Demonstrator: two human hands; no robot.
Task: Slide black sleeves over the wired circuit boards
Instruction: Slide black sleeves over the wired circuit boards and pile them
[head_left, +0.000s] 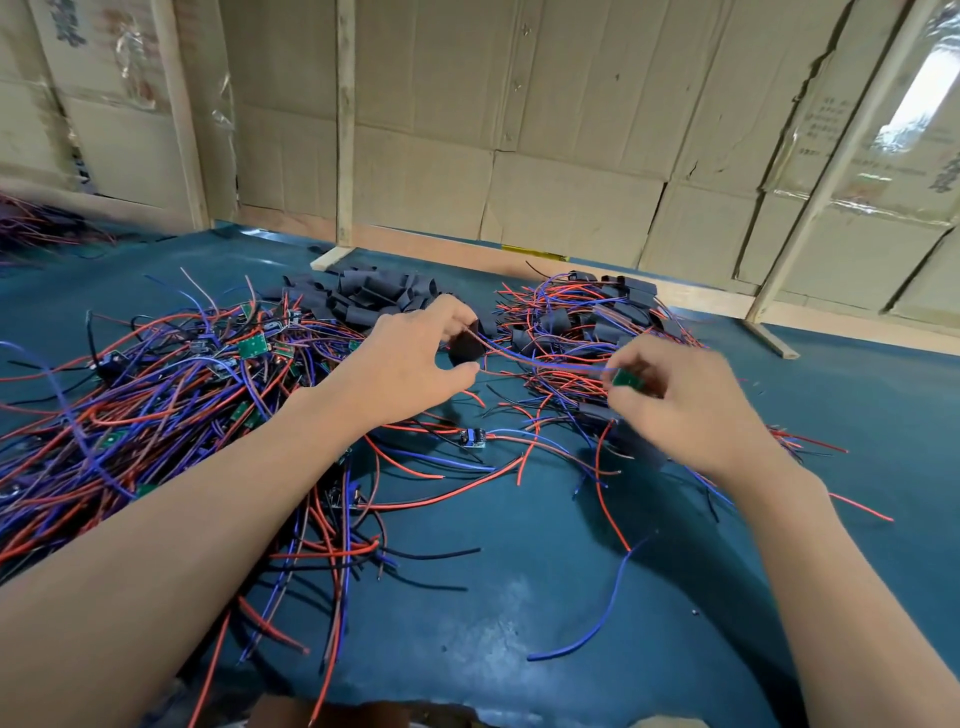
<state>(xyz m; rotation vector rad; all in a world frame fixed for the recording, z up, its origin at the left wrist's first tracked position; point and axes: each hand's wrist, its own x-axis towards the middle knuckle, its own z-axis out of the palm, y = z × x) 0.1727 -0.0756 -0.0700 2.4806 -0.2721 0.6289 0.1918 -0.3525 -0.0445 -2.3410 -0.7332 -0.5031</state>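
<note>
Forearms are framing a stray blue wire (587, 623) on the green mat (519, 597). Beyond it, our left hand (410, 358) is pinching one black sleeve (466, 349) while our right hand (685, 400) is gripping a circuit board (627, 378) right of that sleeve — its wires (540, 358) are feeding in. Risk, we are judging: a lead snagging in the sleeve's mouth and buckling, or the sleeve collapsing under the pinch. Spare sleeves (374, 293) are lying behind that sleeve.
</note>
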